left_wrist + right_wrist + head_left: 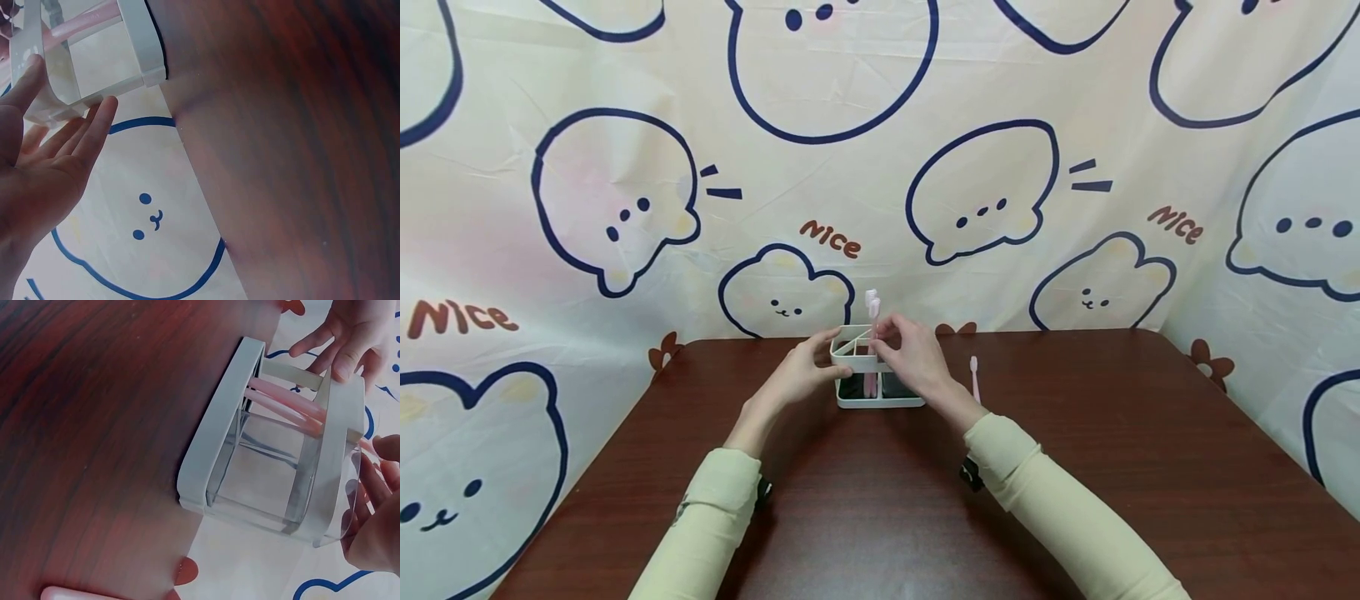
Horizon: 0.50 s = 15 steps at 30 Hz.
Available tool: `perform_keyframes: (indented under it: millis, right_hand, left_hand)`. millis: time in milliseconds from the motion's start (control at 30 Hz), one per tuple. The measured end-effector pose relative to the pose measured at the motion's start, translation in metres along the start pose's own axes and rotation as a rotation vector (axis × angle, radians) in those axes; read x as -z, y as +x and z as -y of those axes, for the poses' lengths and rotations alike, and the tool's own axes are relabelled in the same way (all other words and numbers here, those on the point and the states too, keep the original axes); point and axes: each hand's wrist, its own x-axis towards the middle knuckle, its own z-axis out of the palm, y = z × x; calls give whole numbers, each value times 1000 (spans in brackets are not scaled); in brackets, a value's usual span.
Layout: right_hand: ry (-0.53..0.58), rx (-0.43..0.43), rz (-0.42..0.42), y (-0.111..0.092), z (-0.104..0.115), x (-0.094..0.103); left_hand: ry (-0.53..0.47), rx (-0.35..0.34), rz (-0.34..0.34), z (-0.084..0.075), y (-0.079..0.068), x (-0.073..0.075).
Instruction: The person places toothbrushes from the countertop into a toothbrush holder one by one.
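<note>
A white toothbrush holder (880, 403) with a divided upper rim and a clear cup (262, 481) stands at the table's far side. My left hand (797, 371) grips its left end, thumb on the front of the upper rim and fingers along the side, as the left wrist view shows. Two pink toothbrushes (284, 403) stand in a middle slot, their heads above the rim. With thumb and fingertips my right hand (917, 357) pinches one toothbrush (875, 310) just above the rim; the cup partly covers those fingers in the right wrist view.
Another pink toothbrush (975, 379) lies on the brown table (880, 500), right of the holder and beyond my right wrist. A patterned cloth (985, 192) hangs behind the table's far edge and along its sides.
</note>
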Motion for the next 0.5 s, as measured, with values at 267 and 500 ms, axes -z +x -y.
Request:
perform_keyframes:
  millis: [267,500]
  right_hand:
    - [-21,-16,-7,-3,-2,5]
    - [-28,-15,1,-4,-4,12]
  left_hand:
    - [4,-6,3,1,0,0]
    - [-4,-11,7,3,1,0]
